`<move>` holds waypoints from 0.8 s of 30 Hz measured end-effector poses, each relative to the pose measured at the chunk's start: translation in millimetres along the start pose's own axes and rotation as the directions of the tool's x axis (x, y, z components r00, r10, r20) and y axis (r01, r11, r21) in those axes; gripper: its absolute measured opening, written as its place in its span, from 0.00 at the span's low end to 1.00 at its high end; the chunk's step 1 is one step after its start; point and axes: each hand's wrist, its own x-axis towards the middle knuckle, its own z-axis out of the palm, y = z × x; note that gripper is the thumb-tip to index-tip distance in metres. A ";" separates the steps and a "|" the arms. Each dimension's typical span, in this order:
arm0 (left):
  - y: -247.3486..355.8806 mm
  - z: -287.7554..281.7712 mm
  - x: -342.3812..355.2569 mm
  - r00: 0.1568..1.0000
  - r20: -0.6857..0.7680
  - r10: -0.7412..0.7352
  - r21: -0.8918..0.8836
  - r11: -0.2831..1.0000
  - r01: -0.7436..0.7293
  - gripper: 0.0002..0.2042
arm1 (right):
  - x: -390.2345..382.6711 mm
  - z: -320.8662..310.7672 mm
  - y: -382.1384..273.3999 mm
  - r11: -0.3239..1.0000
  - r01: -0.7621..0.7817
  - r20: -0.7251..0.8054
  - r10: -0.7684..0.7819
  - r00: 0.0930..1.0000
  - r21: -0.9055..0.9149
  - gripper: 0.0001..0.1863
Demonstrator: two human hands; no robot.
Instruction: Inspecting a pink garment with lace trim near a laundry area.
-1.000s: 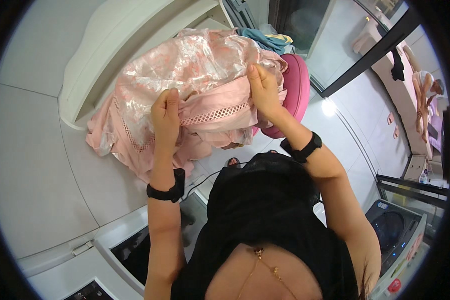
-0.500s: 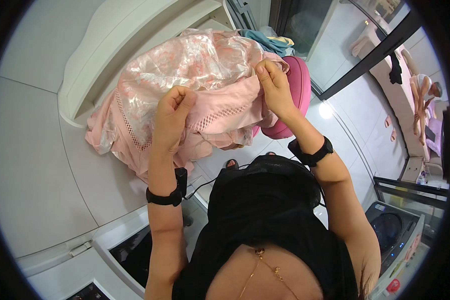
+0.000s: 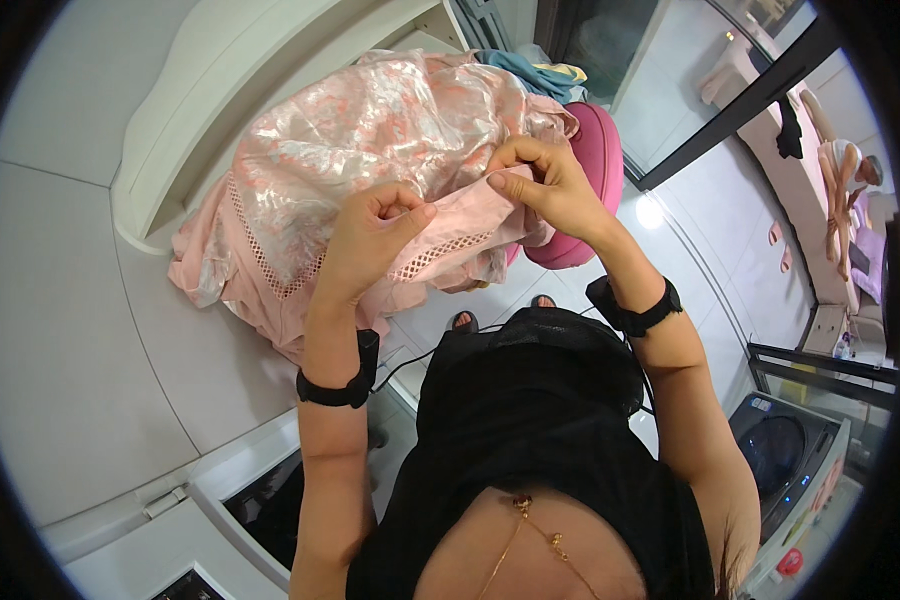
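A large pink bedding cover [image 3: 370, 130], satiny with a pale floral pattern, lies heaped over a pink padded seat [image 3: 600, 170] and along a white shelf. Its plain pink border carries bands of openwork lattice. My left hand [image 3: 370, 240] pinches the near edge of this border between thumb and fingers. To its right, my right hand [image 3: 550, 185] pinches the same edge, thumb on top. The strip of border between both hands is raised and fairly taut. Part of the seat is hidden under the cloth.
Behind the cover stands a curved white shelf unit [image 3: 160, 150]. Teal cloth [image 3: 530, 75] lies at the far end. At right are a glass door frame [image 3: 740, 110], a dark-topped washing machine [image 3: 785, 450] and, beyond, a seated person [image 3: 840, 200]. A white-framed appliance [image 3: 210, 510] sits lower left.
My hands have come closer together along the border edge: the left moved right, the right slightly down and left. The border strip between them is now shorter and folded up.
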 end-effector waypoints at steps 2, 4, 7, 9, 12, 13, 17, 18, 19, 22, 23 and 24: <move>-2.2 2.3 0.9 0.969 -0.091 0.228 0.151 0.965 -0.212 0.04 | 0.3 2.2 -3.0 1.000 -0.019 -0.004 0.019 1.000 0.015 0.07; 2.3 4.2 -0.9 0.981 -0.076 0.176 0.159 0.974 -0.163 0.04 | 2.2 -0.4 1.1 1.000 -0.017 -0.022 0.018 1.000 0.022 0.07; 5.4 -2.2 -2.0 0.985 -0.095 0.144 0.258 0.959 -0.115 0.03 | 3.3 0.5 4.9 0.998 -0.014 -0.049 0.018 0.999 0.066 0.08; 8.7 -18.3 1.8 0.957 -0.188 0.219 0.403 0.906 -0.128 0.03 | 3.6 0.5 10.5 0.995 -0.016 -0.076 0.024 0.997 0.094 0.08; 7.2 -74.7 3.2 0.797 -0.478 0.369 0.231 0.928 -0.292 0.04 | 9.5 -2.1 9.6 0.894 0.086 -0.295 0.053 0.954 0.439 0.11; 15.5 -84.9 -0.4 0.756 -0.537 0.375 0.276 0.925 -0.262 0.06 | 9.1 -4.9 7.8 0.898 0.090 -0.306 0.051 0.951 0.430 0.11; 2.5 -120.3 9.2 0.691 -0.629 0.355 0.484 0.875 -0.009 0.07 | 4.0 -6.5 0.2 0.700 0.102 -0.260 0.124 0.958 0.707 0.14; -11.0 -122.9 14.7 0.698 -0.619 0.359 0.485 0.874 -0.020 0.07 | 3.0 -3.5 -3.5 0.656 0.089 -0.254 0.161 0.954 0.750 0.15; -23.8 -123.3 20.1 0.699 -0.560 0.446 0.629 0.777 0.009 0.07 | 2.3 -2.3 -6.2 0.609 0.085 -0.254 0.196 0.947 0.788 0.16; -15.8 -93.8 19.1 0.584 -0.403 0.705 0.882 0.468 0.043 0.11 | -8.3 -2.6 -7.1 0.608 0.102 -0.293 0.224 0.930 0.787 0.19; -2.2 -73.3 13.3 0.430 -0.295 0.853 0.955 0.269 0.123 0.15 | -11.8 -2.2 -8.2 0.593 0.098 -0.295 0.246 0.923 0.799 0.19; 9.9 -54.9 7.9 0.440 -0.280 0.853 0.959 0.268 0.090 0.15 | -15.8 -1.8 -6.5 0.589 0.106 -0.308 0.253 0.917 0.801 0.20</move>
